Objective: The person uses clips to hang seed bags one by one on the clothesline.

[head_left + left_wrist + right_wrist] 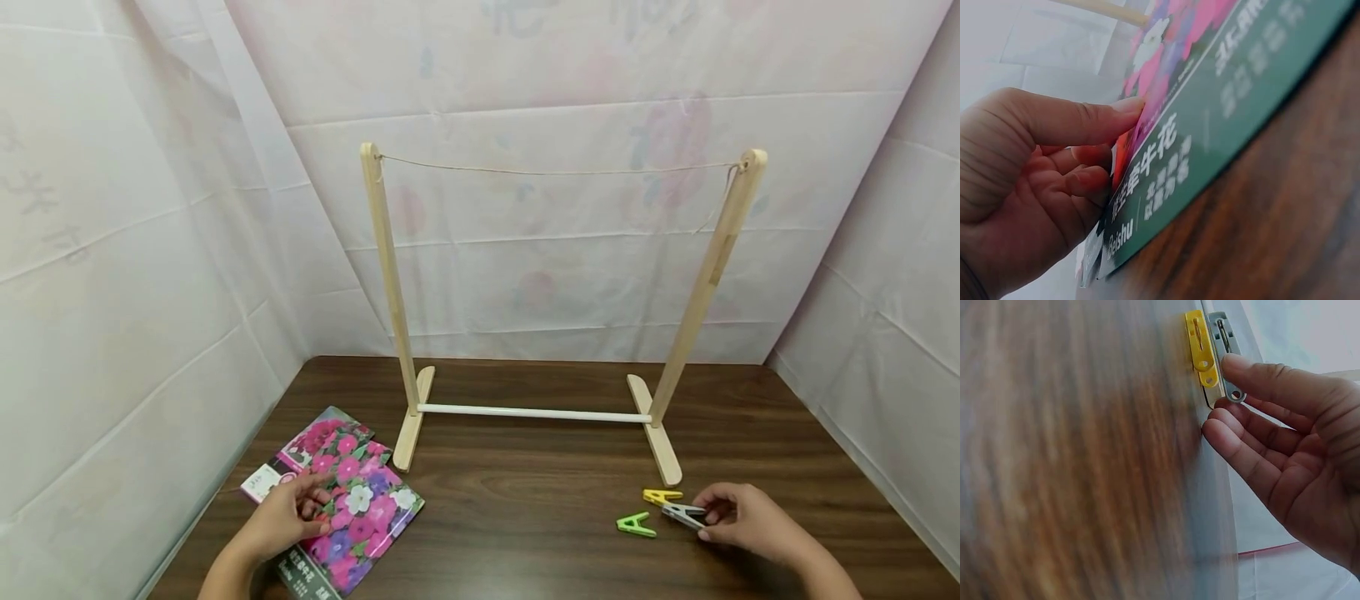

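My left hand (296, 512) rests over a flower-printed seed packet (378, 508) at the left of the table. In the left wrist view the thumb (1100, 122) touches the packet near its dark green label (1160, 169), and the other fingers are loosely curled. A second flower packet (318, 435) lies partly beneath the first. At the right, my right hand (750, 521) pinches one end of a grey clothespin (684, 515) between thumb and fingers. A yellow clothespin (662, 497) lies right beside it, and a green clothespin (634, 524) is just to the left.
A wooden stand stands at the back, with two uprights (393, 283), a string (525, 172) stretched between their tops and a white rod (532, 412) low down. Its feet (654, 429) rest on the brown table (510, 500). Pale curtains (187, 208) surround the table.
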`<state>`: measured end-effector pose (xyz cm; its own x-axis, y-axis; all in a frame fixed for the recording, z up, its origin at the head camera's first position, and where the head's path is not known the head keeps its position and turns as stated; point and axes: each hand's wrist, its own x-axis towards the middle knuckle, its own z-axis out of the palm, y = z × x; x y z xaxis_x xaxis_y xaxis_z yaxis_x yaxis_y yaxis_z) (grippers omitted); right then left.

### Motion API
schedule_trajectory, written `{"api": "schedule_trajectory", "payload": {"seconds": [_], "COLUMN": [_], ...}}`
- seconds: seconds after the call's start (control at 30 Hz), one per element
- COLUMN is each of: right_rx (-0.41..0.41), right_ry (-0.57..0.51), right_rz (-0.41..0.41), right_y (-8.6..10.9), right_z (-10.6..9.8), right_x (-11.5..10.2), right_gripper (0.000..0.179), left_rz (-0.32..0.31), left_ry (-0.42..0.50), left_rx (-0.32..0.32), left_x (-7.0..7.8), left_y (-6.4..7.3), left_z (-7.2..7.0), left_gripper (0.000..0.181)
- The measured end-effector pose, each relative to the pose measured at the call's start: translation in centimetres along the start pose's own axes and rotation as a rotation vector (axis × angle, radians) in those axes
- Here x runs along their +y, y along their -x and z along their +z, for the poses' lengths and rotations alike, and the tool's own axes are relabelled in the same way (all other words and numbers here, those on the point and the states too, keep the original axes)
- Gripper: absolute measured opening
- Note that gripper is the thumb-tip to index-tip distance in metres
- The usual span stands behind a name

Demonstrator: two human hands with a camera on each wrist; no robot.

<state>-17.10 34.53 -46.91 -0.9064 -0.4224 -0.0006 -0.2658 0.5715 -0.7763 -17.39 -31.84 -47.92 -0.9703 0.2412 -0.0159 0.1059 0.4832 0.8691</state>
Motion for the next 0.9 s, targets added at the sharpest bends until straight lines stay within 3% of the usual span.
{"api": "schedule_trajectory", "payload": {"seconds": [0.17,0.4,0.63,0.8,0.9], "right_rx": [0.017,0.014,0.036,0.053,0.107], "right_ry": [0.013,0.018,0.044,0.03,0.053], "right_rz": [0.0,0.014,-0.029,-0.046,-0.094], "right_y": [0.1,0.2,0.2,0.2,0.2], "right_z": [-0.1,-0.2,-0.2,-0.2,-0.1], "right_x": [0.1,-0.2,-0.4,-0.7,-0.8], "right_gripper": [0.032,0.034,0.032,0.03,0.027], "left_rz": [0.015,-0.021,0.059,0.079,0.063], "left_ry": [-0.004,0.01,0.066,0.084,0.08], "left_rx": [0.03,0.068,0.02,0.021,0.059], "left_x": [0.6,1.1,0.9,1.0,1.2], "left_y": [-0.3,-0.6,-0.6,-0.6,-0.7], "left_z": [0.0,-0.3,-0.4,-0.4,-0.3], "left_gripper": [0.076,0.072,0.056,0.051,0.051]}}
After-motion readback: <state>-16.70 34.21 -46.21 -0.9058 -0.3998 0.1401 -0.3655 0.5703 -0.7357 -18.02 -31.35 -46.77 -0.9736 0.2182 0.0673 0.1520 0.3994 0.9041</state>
